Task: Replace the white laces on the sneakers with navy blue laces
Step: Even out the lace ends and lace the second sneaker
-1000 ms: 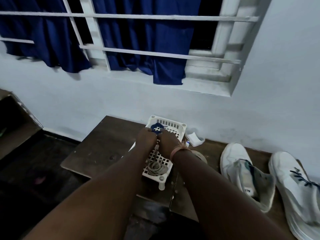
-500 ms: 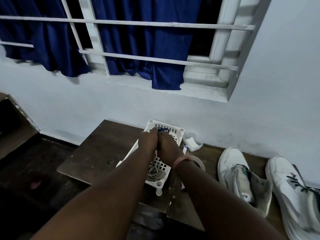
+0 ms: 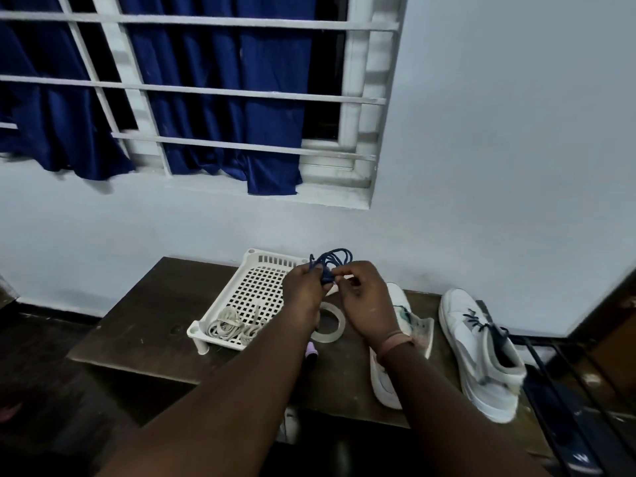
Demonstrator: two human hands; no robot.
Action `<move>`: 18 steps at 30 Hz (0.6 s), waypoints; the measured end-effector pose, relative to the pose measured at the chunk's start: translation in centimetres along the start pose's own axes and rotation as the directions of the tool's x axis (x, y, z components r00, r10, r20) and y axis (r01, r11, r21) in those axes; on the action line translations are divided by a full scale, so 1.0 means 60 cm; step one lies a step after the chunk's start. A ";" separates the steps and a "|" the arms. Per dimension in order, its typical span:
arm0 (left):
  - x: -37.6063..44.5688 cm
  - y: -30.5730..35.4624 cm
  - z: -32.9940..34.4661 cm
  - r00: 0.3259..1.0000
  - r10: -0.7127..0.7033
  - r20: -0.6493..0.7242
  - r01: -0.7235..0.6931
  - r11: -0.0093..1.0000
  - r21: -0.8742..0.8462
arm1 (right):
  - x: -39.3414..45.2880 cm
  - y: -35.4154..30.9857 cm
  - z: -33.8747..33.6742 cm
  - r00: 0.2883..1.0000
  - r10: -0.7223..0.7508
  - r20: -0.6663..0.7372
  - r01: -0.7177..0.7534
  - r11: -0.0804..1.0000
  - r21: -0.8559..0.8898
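Both hands meet above the back of the low wooden table (image 3: 148, 304), and between them is a bundle of navy blue lace (image 3: 332, 265). The left hand (image 3: 304, 292) has its fingers curled round the bunched part of the lace; the right hand (image 3: 366, 302) pinches the same bundle from the other side with thumb and forefinger, its other fingers loosely bent. Loops of the lace stand up above the knuckles, close to the wall, and hang free of everything below.

Under the hands sits a white perforated tray (image 3: 254, 290) on short legs, turned at an angle to the table edge, its far corner near the wall. The old white laces (image 3: 234, 327) lie heaped in its near corner. Just right of the tray, a roll of clear tape (image 3: 330, 327) lies flat on the wood, partly covered by the left wrist, and a small lilac-capped thing (image 3: 312, 351) shows below it.

Further right, a white sneaker (image 3: 392, 373) with no lace showing lies with its heel reaching the front edge of the table. A second sneaker (image 3: 481, 352), already threaded with navy lace, lies well apart from it near the table's right end, beside dark metal bars (image 3: 564, 380). The left half of the tabletop is bare wood. Above, a barred window (image 3: 213, 94) with a blue curtain (image 3: 213, 108).
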State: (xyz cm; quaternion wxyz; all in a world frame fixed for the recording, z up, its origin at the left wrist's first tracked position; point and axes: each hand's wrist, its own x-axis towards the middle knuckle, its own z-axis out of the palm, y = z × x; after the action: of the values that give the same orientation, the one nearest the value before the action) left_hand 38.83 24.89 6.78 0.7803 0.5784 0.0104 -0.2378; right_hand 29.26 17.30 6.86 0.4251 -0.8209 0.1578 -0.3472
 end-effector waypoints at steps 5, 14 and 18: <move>-0.066 -0.036 0.048 0.984 0.079 0.161 -0.090 0.994 0.063 | -0.021 0.024 -0.069 0.965 0.178 -0.194 -0.167 0.983 0.072; -0.061 -0.081 0.061 0.932 0.159 0.324 -0.261 0.917 0.300 | -0.040 0.088 -0.134 0.975 0.219 -0.024 -0.219 0.976 0.018; -0.045 -0.068 0.058 0.930 0.203 0.305 -0.286 0.923 0.258 | -0.036 0.107 -0.142 0.973 0.206 -0.102 -0.210 0.977 -0.032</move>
State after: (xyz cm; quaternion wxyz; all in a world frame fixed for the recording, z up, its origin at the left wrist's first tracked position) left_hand 33.99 21.81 5.05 0.7017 0.6477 -0.2060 -0.2139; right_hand 21.96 9.71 4.15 0.4332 -0.7906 0.2708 -0.3375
